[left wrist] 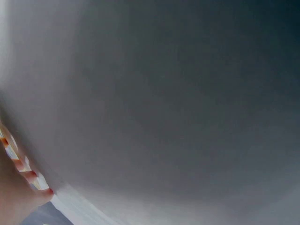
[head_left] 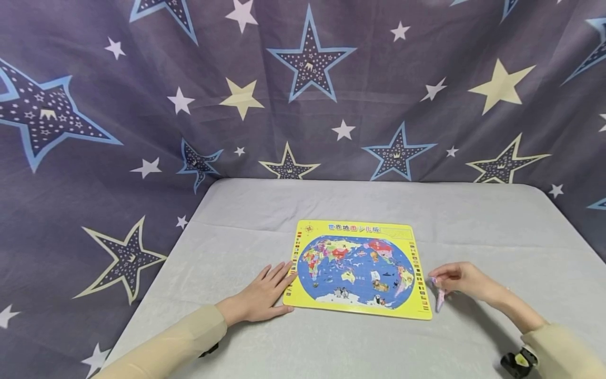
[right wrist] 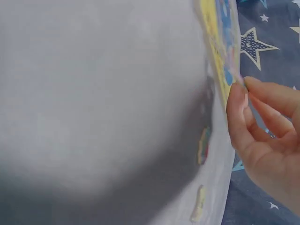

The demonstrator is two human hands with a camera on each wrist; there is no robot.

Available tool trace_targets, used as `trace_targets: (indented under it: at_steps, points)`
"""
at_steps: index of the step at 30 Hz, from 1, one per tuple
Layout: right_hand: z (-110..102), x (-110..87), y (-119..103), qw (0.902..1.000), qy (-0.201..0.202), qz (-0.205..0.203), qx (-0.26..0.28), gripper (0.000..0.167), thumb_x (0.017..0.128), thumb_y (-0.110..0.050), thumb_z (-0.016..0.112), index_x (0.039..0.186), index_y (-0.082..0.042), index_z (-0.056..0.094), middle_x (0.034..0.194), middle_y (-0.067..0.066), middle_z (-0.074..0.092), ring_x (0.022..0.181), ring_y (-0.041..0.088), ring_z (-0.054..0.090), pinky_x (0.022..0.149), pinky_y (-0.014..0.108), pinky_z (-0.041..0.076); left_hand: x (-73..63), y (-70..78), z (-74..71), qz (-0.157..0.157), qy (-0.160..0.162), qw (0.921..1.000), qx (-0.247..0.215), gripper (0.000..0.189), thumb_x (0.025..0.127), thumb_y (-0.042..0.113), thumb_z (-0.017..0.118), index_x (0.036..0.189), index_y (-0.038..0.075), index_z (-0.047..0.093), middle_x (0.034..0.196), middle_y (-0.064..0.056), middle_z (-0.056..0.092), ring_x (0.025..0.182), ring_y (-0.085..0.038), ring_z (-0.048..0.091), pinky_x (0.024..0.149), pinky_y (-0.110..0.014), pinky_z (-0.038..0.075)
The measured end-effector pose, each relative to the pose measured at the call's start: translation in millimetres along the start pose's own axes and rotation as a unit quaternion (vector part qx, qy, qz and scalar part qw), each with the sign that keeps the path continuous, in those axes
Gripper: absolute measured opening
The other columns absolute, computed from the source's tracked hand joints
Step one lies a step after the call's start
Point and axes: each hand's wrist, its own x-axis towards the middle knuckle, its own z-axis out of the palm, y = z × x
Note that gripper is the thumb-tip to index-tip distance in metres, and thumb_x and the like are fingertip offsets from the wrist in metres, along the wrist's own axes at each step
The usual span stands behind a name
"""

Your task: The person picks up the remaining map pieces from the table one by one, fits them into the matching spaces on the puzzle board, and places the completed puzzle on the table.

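"Yellow-bordered children's world-map board (head_left: 355, 287), flat and round-cornered. Who touches it?"

"Left hand (head_left: 260, 295): fingers straight, resting over its left edge."

"Right hand (head_left: 466, 280)?"

"Thumb and fingers pinch a thin, pinkish piece (head_left: 441, 301), just beside the board's right edge."

"Room?"

"Smooth grey cloth (head_left: 246, 210) spreads on all sides."

The flat rectangular world-map board (head_left: 356, 266) has a yellow border, a blue oval sea, and red, green, yellow and pink land. Small multicoloured flags line its sides. The small flat puzzle piece (head_left: 440, 300) is pink and lilac. The cloth-covered table (head_left: 251, 216) is pale grey; the purple-grey fabric backdrop (head_left: 312, 125) bears white, cream, blue-edged and yellow-edged stars. The long sleeves (head_left: 175, 342) are plain beige.
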Motion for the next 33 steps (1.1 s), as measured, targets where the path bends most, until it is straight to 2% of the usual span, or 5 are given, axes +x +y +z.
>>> trace_targets:
  at_steps: [4,11,18,33]
  points:
    - [-4,0.3,-4,0.9999,0.000,-0.010,0.007,0.035,0.087,-0.005,0.053,0.109,0.021,0.048,0.089,0.023,0.061,0.069,0.008,0.059,0.060,0.029,0.051,0.0,-0.1,0.6,0.000,0.001,1.0000,-0.002,0.077,0.086,0.064,0.025,0.143,0.014,0.013,0.149,-0.007,0.005,0.135,-0.023,0.005,0.105,-0.046,0.011]
    - [-2,7.3,-13,0.9994,0.015,0.032,0.002,0.038,0.086,-0.011,0.056,0.112,0.016,0.050,0.091,0.019,0.061,0.070,0.011,0.060,0.060,0.029,0.050,0.4,-0.3,-0.3,0.001,0.000,1.0000,-0.005,0.077,0.086,0.064,0.025,0.143,0.013,0.013,0.149,-0.007,0.005,0.135,-0.024,0.005,0.105,-0.047,0.011]
    - [4,20.2,-14,0.9991,0.015,0.028,0.028,0.036,0.086,-0.007,0.054,0.110,0.018,0.048,0.091,0.021,0.060,0.075,0.016,0.062,0.069,0.033,0.051,0.7,0.7,-3.2,-0.001,-0.005,1.0000,-0.005,0.076,0.087,0.062,0.027,0.143,0.013,0.013,0.149,-0.007,0.004,0.135,-0.024,0.005,0.105,-0.047,0.011]
    - [16,40.0,-21,0.9970,0.034,0.053,0.045,0.032,0.082,-0.003,0.057,0.107,0.017,0.050,0.086,0.016,0.061,0.075,0.019,0.061,0.069,0.031,0.052,0.2,0.9,-5.3,0.000,-0.005,1.0000,-0.004,0.076,0.087,0.062,0.027,0.143,0.013,0.014,0.149,-0.008,0.005,0.135,-0.024,0.006,0.105,-0.047,0.011]
